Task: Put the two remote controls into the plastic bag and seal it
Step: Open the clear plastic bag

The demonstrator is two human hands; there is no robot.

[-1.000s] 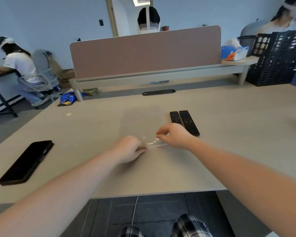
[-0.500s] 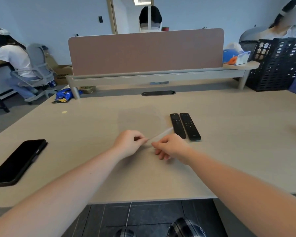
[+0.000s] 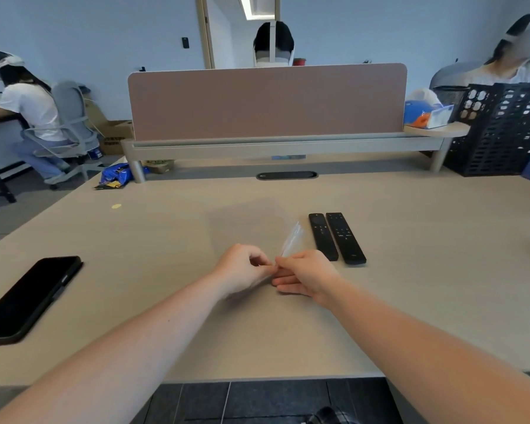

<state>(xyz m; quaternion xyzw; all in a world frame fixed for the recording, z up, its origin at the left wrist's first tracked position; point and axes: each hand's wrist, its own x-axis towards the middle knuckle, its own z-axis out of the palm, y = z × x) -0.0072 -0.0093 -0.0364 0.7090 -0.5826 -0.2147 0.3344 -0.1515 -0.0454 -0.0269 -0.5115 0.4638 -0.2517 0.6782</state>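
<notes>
A clear plastic bag (image 3: 248,228) lies on the beige table (image 3: 426,295), hard to see against the wood. Its near edge is lifted, and the zip strip (image 3: 291,241) stands up toward the right. My left hand (image 3: 242,272) and my right hand (image 3: 306,276) meet at that edge, each pinching the plastic between thumb and fingers. Two black remote controls lie side by side just right of the bag: the shorter one (image 3: 322,235) nearer the bag, the longer one (image 3: 345,238) beyond it. Neither hand touches them.
A black phone (image 3: 28,298) lies at the table's left edge. A pink divider screen (image 3: 266,101) and a grey rail cross the back. A black crate (image 3: 502,127) stands at the far right. People sit at the left, behind the screen and at the right.
Both hands have drawn together at the bag's near edge and raised it; the zip strip, flat a second ago, now stands up toward the remotes. The remotes have not moved.
</notes>
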